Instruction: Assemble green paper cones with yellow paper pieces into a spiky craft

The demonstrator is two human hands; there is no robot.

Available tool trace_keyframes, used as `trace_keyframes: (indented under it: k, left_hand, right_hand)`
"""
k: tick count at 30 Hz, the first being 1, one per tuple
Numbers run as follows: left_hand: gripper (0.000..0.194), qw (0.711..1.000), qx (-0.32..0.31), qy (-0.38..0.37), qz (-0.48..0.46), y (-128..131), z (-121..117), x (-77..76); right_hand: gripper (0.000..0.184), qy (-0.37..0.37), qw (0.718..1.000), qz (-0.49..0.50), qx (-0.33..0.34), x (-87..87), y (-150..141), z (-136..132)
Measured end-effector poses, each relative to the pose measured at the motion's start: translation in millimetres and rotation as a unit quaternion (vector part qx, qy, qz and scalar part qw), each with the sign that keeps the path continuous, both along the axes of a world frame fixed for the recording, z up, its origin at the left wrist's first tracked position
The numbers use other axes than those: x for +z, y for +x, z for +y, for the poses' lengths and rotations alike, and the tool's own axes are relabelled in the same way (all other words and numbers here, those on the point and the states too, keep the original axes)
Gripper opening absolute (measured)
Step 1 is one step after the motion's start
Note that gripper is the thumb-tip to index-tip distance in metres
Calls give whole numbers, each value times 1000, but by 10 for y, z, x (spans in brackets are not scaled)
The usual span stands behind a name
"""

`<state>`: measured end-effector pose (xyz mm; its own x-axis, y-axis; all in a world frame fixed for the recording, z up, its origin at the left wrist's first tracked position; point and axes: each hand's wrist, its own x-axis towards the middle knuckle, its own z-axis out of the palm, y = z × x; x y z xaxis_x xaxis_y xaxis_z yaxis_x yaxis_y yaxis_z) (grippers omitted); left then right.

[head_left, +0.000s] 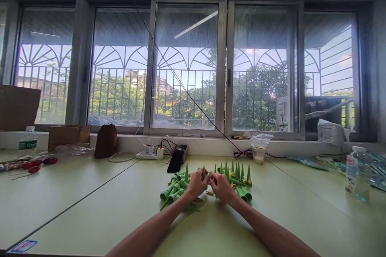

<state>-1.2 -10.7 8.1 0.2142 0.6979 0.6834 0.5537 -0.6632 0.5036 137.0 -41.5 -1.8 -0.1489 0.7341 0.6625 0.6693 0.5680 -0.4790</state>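
Note:
A heap of green plastic cone-shaped spikes (173,190) lies on the pale green table (90,204), some lying flat on the left, several standing upright (238,170) on the right. My left hand (196,184) and my right hand (221,186) meet over the middle of the heap, fingers curled and pinched together around a small green piece (208,175) held between them. Small yellow parts (233,185) are scattered among the spikes.
A black phone (175,159) and a white power strip (149,154) with cables sit behind the heap. A water bottle (356,173) stands right, another bottle (27,142), a cardboard box (68,135) and a brown pouch (105,141) left. Red items (33,164) lie far left.

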Motion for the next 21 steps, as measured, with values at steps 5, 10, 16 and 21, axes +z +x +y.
trace_keyframes:
  k: [5,10,16,21]
  left_hand:
    - [14,1000,1,-1,8,-1,-1,-1]
    - [15,1000,2,-2,14,-4,-18,4]
    - [14,1000,3,-5,16,-3,-41,21]
    - [15,1000,-14,-16,20,-10,-46,28]
  right_hand:
    - [25,-1,1000,-2,6,-1,0,1]
    - [24,-1,1000,-6,5,-4,5,9]
    - [24,-5,1000,-5,10,5,7,1]
    - [24,-10,1000,-10,14,13,8,3]
